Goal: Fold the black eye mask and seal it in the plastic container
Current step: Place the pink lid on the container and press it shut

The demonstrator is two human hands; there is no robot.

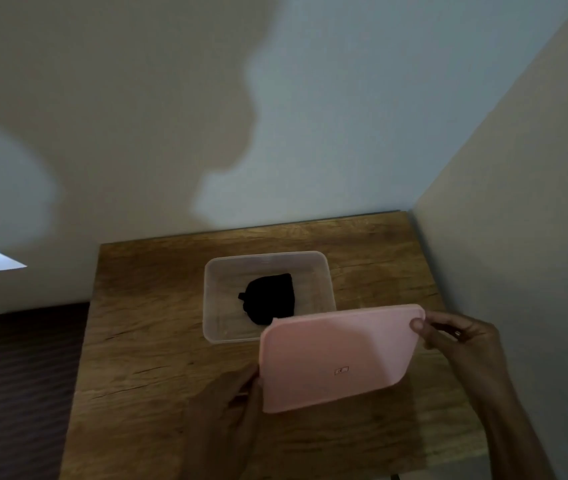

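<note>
Between left hand (230,396) and right hand (462,341), pink lid (338,358) overlaps container (213,299).

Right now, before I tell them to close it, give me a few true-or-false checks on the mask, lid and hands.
1. The mask lies inside the container. True.
2. The lid is snapped onto the container. False: it is held above the table, covering only the near right corner.
3. Both hands hold the lid. True: left hand at its near left edge, right hand at its far right corner.
4. The lid is blue. False: pink.
</note>
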